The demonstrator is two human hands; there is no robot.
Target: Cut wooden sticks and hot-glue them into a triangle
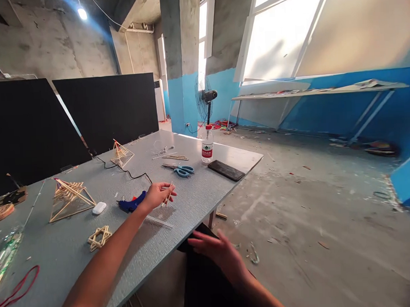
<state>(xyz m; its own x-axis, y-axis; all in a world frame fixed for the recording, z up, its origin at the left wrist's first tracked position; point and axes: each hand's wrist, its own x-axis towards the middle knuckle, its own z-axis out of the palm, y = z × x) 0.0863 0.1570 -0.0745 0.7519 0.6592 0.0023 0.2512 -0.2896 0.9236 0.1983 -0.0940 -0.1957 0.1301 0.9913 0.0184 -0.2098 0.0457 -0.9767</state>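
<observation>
My left hand [158, 196] is closed in a pinch on a few short wooden sticks [166, 199], held just over the table. Partly behind that wrist lies a blue glue gun [129, 204], with a clear glue stick [160, 222] by the forearm. My right hand [221, 254], slightly blurred, is over my lap beyond the table's near edge, fingers spread and holding nothing. Blue-handled pliers [181, 170] rest past my left hand, near loose wooden sticks [176, 157]. Stick-built pyramids [73, 197] and a star-shaped stick piece [100, 238] occupy the left side.
A water bottle [207, 146] and a black phone [226, 170] are near the table's right edge. A white earbud case [99, 208] sits beside the nearer pyramid. A black cord [127, 171] crosses the table [196, 194]. Black panels [108, 112] border its far side.
</observation>
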